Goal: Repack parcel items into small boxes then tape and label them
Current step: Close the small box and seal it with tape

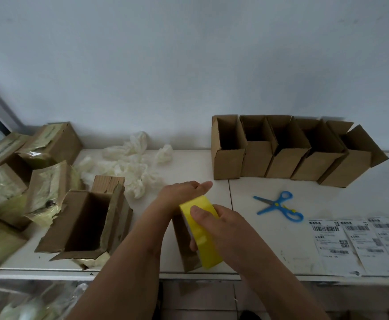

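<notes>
Nearest the table edge, the right hand [221, 224] grips a yellow tape roll [201, 232], thumb on top of the roll, fingers curled round its side. The roll sits on a small closed cardboard box [184, 241] standing at the front edge of the white table [269, 245]. The left hand [184, 192] lies over the far end of that box w/ fingers straight and together, thumb pointing right; it looks to press down, not grasp.

Left of the arms, a bigger opened parcel box [82, 218] lies w/ flaps torn and the inside dark; can't tell what's in it. Further left, a cluster of taped parcels [20, 179] w/ yellowish tape, stacked against each other, some blurred at the frame edge.

Right of the hands, blue scissors [279, 205] lie open on the table, well apart from the box. Front right, a strip of shipping labels [355, 243] w/ barcodes lies flat near the table edge.

Mid-table behind the left hand, crumpled white packing paper [129, 162] is scattered in a loose heap, reaching toward the wall.

At the back right, a row of five open small boxes [288, 155] stands upright side by side, touching, flaps up, against the pale wall [189, 65]. Insides are too dark to read.
</notes>
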